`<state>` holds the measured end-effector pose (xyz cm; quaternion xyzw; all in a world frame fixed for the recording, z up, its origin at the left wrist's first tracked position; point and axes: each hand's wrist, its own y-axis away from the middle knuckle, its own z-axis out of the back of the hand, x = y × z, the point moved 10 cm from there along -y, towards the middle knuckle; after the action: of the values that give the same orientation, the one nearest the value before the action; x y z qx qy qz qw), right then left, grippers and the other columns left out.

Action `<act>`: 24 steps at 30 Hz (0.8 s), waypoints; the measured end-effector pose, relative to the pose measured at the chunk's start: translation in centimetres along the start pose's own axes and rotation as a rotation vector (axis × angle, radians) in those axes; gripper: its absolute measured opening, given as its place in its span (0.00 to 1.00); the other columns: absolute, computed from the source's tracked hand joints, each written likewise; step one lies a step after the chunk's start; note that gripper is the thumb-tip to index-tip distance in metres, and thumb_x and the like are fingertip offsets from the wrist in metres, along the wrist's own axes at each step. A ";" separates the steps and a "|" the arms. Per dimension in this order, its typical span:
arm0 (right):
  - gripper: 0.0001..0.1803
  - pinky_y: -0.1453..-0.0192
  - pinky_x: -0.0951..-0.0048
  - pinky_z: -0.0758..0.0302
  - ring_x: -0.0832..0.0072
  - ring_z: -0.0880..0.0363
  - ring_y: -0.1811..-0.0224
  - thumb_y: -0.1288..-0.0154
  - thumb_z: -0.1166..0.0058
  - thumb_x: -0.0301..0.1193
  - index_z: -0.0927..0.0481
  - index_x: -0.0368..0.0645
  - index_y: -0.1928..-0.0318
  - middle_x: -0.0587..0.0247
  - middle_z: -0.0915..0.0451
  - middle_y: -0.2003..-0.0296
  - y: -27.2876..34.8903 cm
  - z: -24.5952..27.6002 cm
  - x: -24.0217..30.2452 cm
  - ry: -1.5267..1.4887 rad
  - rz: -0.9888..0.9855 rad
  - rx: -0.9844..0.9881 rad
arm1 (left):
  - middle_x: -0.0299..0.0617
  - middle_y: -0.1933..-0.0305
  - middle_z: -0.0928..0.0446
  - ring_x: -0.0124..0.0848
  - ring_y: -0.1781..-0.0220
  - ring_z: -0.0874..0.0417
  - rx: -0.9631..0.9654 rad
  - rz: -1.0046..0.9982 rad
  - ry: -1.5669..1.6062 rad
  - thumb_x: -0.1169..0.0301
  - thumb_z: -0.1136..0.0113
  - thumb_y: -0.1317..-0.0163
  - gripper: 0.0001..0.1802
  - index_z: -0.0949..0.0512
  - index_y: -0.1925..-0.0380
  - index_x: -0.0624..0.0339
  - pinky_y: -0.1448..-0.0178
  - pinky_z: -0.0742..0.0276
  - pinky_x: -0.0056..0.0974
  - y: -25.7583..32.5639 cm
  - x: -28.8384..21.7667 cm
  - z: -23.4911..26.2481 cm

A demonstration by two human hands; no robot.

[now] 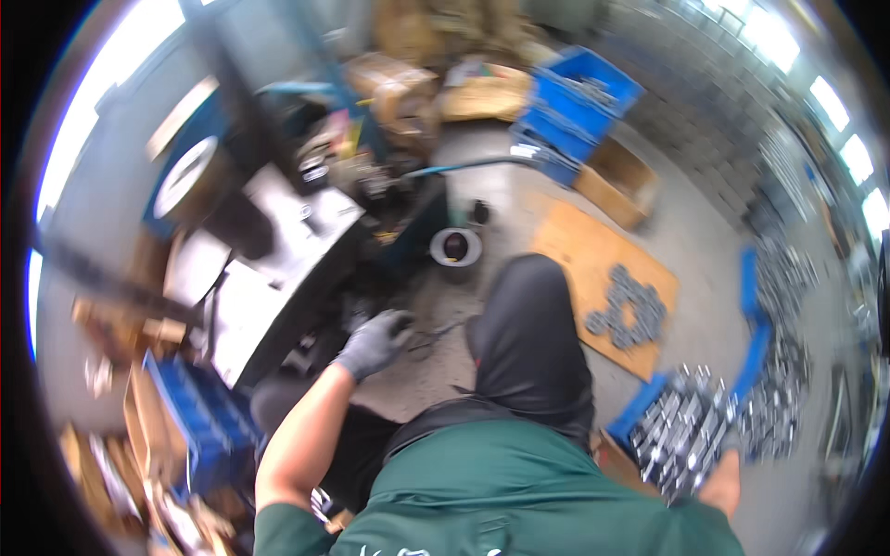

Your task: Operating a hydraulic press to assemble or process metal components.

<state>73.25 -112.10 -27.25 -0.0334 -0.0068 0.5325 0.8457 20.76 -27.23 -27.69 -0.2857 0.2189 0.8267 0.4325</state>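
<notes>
My left hand (375, 343), in a grey glove, hangs over the floor between my knees and the machine table (269, 296). Its fingers are loosely bent, and I see nothing held in them. Far to the right, my right hand (731, 439) reaches into the shiny metal parts (681, 431) heaped in a blue bin (638, 408). Blur and the parts hide its fingers, so whether it grips one does not show. Several grey round metal pieces (630, 310) lie on a tan board (579, 243) beyond my right knee.
A white round container (455, 248) with something dark inside stands ahead of my knees. Blue crates (570, 111) and a cardboard box (616, 181) are farther off. More metal parts (779, 389) lie at right. A blue crate (199, 417) stands at left, beside cardboard.
</notes>
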 end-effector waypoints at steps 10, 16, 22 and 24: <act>0.29 0.29 0.50 0.26 0.45 0.24 0.31 0.30 0.49 0.48 0.17 0.42 0.38 0.40 0.22 0.34 -9.2 -1.4 28.5 0.682 0.678 0.190 | 0.54 0.44 0.19 0.51 0.43 0.14 -0.089 -0.085 0.084 0.60 0.38 0.26 0.20 0.21 0.40 0.60 0.39 0.18 0.48 0.8 -2.3 4.3; 0.23 0.44 0.49 0.20 0.41 0.16 0.49 0.31 0.43 0.47 0.13 0.37 0.54 0.38 0.14 0.54 22.9 4.1 62.0 0.062 1.649 0.120 | 0.48 0.47 0.17 0.42 0.43 0.14 -0.504 -0.323 0.271 0.70 0.35 0.28 0.18 0.19 0.41 0.61 0.37 0.18 0.43 8.4 -4.0 15.6; 0.14 0.58 0.52 0.20 0.48 0.15 0.64 0.43 0.28 0.36 0.18 0.41 0.67 0.44 0.17 0.69 65.4 16.0 69.2 -0.308 2.341 0.124 | 0.36 0.56 0.16 0.25 0.52 0.18 -0.855 0.180 0.511 0.66 0.39 0.22 0.13 0.17 0.45 0.62 0.41 0.20 0.35 27.2 10.6 20.9; 0.16 0.59 0.55 0.20 0.48 0.15 0.64 0.46 0.24 0.35 0.18 0.40 0.66 0.46 0.16 0.70 72.3 14.6 70.3 -0.144 2.222 0.402 | 0.37 0.56 0.16 0.25 0.52 0.18 -1.012 0.285 0.460 0.67 0.40 0.21 0.13 0.17 0.46 0.63 0.41 0.20 0.35 34.3 15.7 19.2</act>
<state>37.91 -16.88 -19.03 0.1463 0.0637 0.9812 -0.1087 -20.78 -24.46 -19.86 -0.5974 -0.0791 0.7952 0.0672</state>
